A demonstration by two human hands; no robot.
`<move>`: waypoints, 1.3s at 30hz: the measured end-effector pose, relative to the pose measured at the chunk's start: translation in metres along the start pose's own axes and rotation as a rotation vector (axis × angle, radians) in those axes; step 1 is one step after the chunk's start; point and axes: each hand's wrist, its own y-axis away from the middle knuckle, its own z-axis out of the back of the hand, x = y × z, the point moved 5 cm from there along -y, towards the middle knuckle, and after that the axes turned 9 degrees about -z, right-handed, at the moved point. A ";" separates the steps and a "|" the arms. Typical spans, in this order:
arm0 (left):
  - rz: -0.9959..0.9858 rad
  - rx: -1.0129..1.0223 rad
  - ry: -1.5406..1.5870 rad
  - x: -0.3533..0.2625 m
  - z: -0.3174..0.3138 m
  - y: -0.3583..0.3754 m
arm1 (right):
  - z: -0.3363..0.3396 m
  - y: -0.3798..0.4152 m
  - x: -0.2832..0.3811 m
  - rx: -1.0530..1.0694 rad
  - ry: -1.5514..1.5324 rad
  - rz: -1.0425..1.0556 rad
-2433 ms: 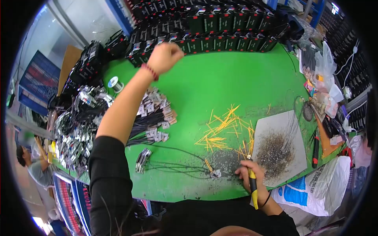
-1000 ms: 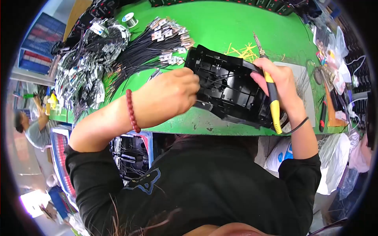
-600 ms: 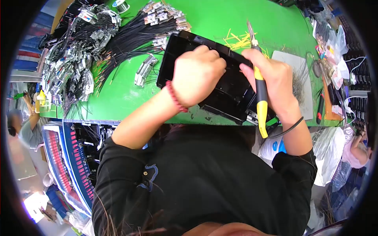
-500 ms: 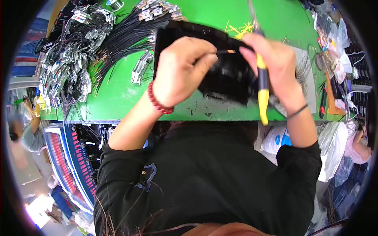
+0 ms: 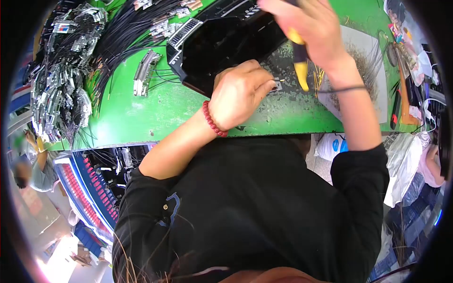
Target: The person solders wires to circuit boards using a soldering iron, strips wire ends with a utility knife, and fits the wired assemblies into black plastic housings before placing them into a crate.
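My left hand (image 5: 243,94) is closed in a pinch at the near edge of a glossy black panel (image 5: 222,47). Between its thumb and finger is a small metallic piece (image 5: 278,85), with fine wire ends beside it. Higher up, my right hand (image 5: 314,35) is wrapped round a tool with a yellow-and-black handle (image 5: 300,66). The handle points down toward me, and the tool's working end is hidden. A bundle of silver-ended parts (image 5: 146,73) with dark wires lies left of the panel.
Heaps of silver connectors (image 5: 61,85) and black cables (image 5: 127,33) cover the left of the green table (image 5: 137,118). To the right lies a grey sheet (image 5: 347,47) strewn with wire scraps. Yellow clippings (image 5: 319,78) lie by its edge. A person (image 5: 40,162) is at far left.
My left hand has moved down and to the right, my right hand upward with the tool. The black panel now appears higher and tilted, and more of the grey sheet shows.
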 end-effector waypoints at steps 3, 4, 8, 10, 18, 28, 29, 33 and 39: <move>0.056 0.020 0.008 0.001 -0.003 -0.001 | 0.053 0.001 0.042 0.120 0.172 -0.543; 0.063 0.020 0.013 0.003 -0.004 -0.001 | 0.057 0.018 0.061 0.120 0.095 -0.788; 0.005 0.059 -0.047 0.002 -0.007 -0.002 | 0.048 0.057 0.106 0.164 -0.051 -1.391; 0.006 0.039 -0.036 0.004 -0.011 -0.002 | 0.046 0.067 0.107 0.129 -0.114 -1.438; 0.049 -0.072 0.079 0.004 -0.005 -0.003 | 0.054 0.065 0.111 -0.041 -0.141 -1.313; 0.047 -0.076 0.088 0.005 -0.007 -0.002 | 0.045 0.063 0.109 0.057 -0.258 -1.380; 0.048 -0.077 0.089 0.005 -0.008 -0.002 | 0.045 0.063 0.109 0.063 -0.260 -1.384; 0.096 -0.081 0.080 0.006 -0.006 -0.001 | 0.054 0.066 0.115 -0.020 -0.217 -1.345; 0.116 -0.085 0.073 0.007 -0.007 0.000 | 0.053 0.064 0.121 0.067 -0.082 -1.280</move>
